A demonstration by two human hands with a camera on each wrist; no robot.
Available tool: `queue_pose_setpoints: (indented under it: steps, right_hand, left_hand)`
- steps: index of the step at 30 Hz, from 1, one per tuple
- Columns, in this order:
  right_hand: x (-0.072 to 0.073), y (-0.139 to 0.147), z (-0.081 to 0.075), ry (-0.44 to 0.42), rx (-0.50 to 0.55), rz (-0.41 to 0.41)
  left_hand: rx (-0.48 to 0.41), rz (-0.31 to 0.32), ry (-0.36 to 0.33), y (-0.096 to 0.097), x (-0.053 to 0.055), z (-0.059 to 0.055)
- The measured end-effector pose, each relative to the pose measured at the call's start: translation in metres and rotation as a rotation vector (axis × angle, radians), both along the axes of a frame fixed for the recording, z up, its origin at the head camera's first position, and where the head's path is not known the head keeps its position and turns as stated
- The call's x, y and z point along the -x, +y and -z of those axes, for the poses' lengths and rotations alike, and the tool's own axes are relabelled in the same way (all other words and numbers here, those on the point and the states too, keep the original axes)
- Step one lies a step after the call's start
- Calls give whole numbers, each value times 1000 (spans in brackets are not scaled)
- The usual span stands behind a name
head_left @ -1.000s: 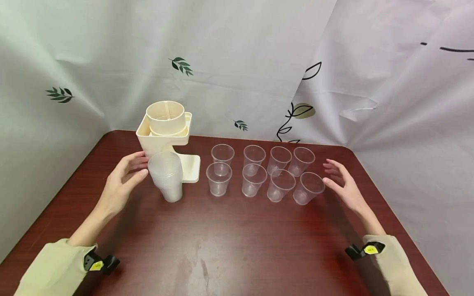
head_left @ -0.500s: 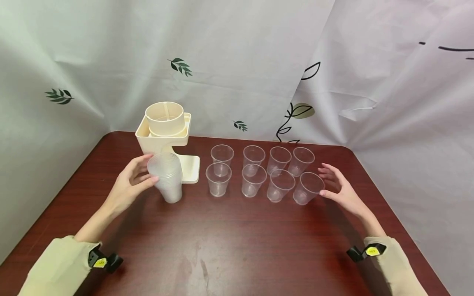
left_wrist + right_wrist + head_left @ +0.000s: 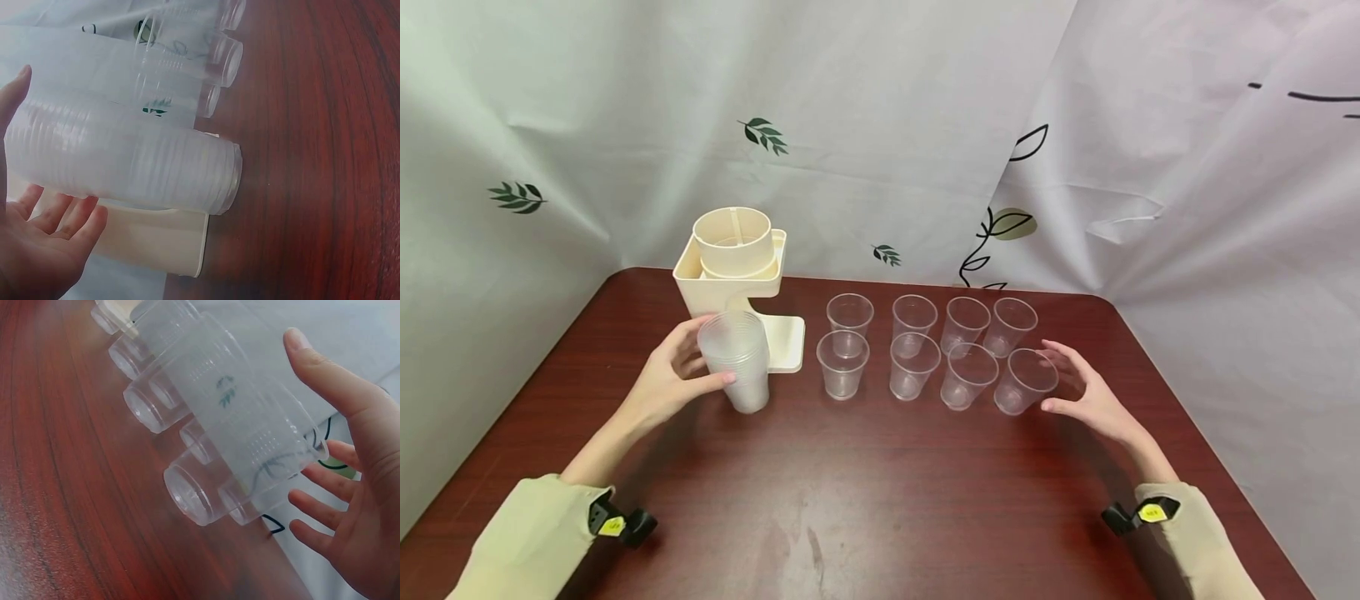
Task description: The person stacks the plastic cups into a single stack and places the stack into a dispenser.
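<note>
A tall nested stack of clear plastic cups (image 3: 739, 362) stands upright at the left of the table. My left hand (image 3: 668, 377) is spread around its near left side, thumb in front and fingers behind. In the left wrist view the fingers (image 3: 84, 228) lie close along the stack (image 3: 131, 156); whether they touch is unclear. Several single clear cups stand upright in two rows to the right. Beside the front row's rightmost cup (image 3: 1022, 387), my right hand (image 3: 1093, 400) is held with thumb and fingers apart, and the right wrist view shows that cup (image 3: 250, 437) ungripped.
Behind the stack stands a cream-coloured holder (image 3: 722, 287) with a round cup-like top and flat base. The dark red wooden table (image 3: 880, 500) meets a white leaf-patterned curtain (image 3: 880, 150) at the back and sides.
My left hand has moved right, so its thumb now overlaps the stack's front. The right hand has shifted slightly left and down toward the rightmost front cup. The cups have stayed put.
</note>
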State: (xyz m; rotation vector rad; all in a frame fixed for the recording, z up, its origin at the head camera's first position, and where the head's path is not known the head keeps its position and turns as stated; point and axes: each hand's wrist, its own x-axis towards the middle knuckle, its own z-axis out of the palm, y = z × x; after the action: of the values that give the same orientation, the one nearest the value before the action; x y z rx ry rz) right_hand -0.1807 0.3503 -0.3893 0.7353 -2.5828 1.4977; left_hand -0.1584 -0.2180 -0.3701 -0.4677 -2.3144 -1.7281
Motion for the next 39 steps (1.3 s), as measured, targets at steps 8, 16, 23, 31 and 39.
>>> queue_pose_setpoints:
  steps: [8,16,23,31,39]
  right_hand:
    - [-2,-3,3,-12,5,-24]
    - [-2,-3,6,-16,-20,-9]
    - [-1,-8,10,-17,14,51]
    - [2,-15,13,-5,54,52]
    - [2,-17,13,-18,67,41]
  left_hand:
    - [-144,86,-12,-1,6,4]
    - [-134,99,-27,-2,8,5]
    - [-113,95,-23,-1,9,8]
    - [-108,87,-24,0,11,10]
    - [-93,97,-14,-2,14,11]
